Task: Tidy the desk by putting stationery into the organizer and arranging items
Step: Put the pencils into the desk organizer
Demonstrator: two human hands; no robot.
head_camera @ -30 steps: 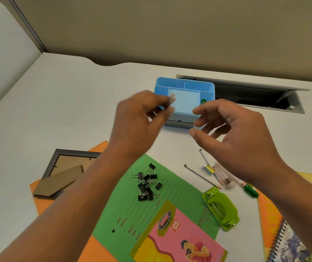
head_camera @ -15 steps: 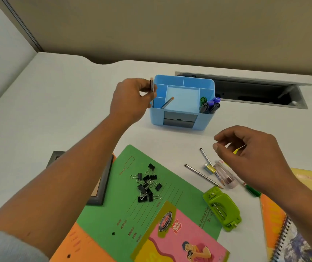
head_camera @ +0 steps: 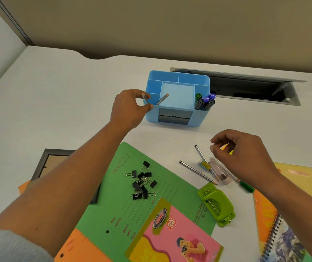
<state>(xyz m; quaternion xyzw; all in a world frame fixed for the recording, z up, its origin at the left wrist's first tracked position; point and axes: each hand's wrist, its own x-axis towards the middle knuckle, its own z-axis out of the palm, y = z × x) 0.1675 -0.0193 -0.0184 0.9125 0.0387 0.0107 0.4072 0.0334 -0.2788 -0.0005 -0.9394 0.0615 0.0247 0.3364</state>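
Beside the organizer (head_camera: 198, 118), the left hand (head_camera: 126, 108) pinches a pencil (head_camera: 145, 98).

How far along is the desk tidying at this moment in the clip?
Done: markers and one pencil stand in the blue organizer. In hand: the left hand pinches a second pencil at its front-left compartment; the right hand hovers over loose pencils. Left: binder clips, hole punch, green folder and notebooks to arrange.

Binder clips (head_camera: 142, 181) on folder (head_camera: 124, 201)
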